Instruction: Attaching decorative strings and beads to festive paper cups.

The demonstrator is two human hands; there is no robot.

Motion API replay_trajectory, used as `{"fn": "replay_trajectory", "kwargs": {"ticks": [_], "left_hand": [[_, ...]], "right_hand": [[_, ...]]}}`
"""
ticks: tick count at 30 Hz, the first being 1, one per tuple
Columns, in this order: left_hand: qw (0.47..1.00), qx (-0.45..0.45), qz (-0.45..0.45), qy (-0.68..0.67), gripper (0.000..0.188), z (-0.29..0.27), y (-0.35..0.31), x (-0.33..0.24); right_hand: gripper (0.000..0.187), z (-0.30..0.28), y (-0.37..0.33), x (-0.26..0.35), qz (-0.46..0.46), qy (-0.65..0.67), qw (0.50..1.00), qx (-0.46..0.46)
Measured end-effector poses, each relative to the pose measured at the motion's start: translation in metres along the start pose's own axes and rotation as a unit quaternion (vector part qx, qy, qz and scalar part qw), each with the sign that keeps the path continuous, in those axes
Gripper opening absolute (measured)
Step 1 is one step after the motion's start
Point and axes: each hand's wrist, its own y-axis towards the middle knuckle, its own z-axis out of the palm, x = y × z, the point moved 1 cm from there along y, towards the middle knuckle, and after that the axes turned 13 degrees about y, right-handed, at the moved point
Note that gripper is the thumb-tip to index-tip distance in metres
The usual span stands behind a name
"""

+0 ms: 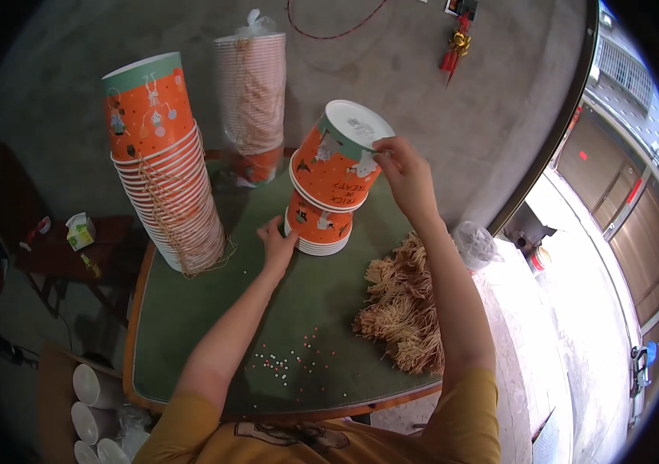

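Note:
An orange paper bucket [335, 172] with a green band and cartoon figures stands upside down, tilted a little, over a shorter inverted stack of similar buckets [318, 224]. My right hand [408, 176] pinches the upper bucket near its raised base edge, fingers closed on it. Low at the left side, my left hand [276, 243] presses its fingers against the lower stack; part of its grip is hidden. To the left rises a tall inverted stack of orange buckets [161, 174], with loose twine strands [161, 205] hanging down its side.
A plastic-wrapped bucket stack [250, 100] stands by the wall. Bundled tan twine [403, 305] lies on the green table [190, 340] at the right, and small dots [283, 362] are scattered near the front edge. A box of white tubs [86, 387] sits lower left.

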Motion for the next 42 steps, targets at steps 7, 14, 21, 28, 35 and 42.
{"fn": "replay_trajectory", "kwargs": {"ticks": [7,14,21,28,35,42], "left_hand": [[0.953,0.119,0.085,-0.264,0.035,-0.020,-0.046,-0.117],[0.859,0.176,0.111,-0.468,0.026,-0.037,-0.082,-0.161],[0.934,0.091,0.130,-0.320,0.027,-0.096,-0.094,-0.159],[0.985,-0.046,0.159,-0.054,0.025,-0.167,-0.130,-0.156],[0.742,0.132,0.459,0.471,0.014,-0.154,-0.175,-0.156],[0.707,0.166,0.487,0.486,0.017,-0.149,-0.187,-0.131]], "right_hand": [[0.015,-0.029,-0.045,0.011,-0.062,0.004,0.997,-0.047],[0.011,-0.031,-0.092,0.015,0.043,0.215,0.971,-0.091],[0.010,-0.025,-0.153,-0.014,0.104,0.332,0.924,-0.157],[0.013,-0.007,-0.247,-0.065,0.331,0.563,0.698,-0.293],[0.022,-0.022,-0.241,-0.053,0.543,0.375,0.745,-0.094],[0.021,-0.053,-0.244,0.005,0.434,0.086,0.897,0.012]]}}
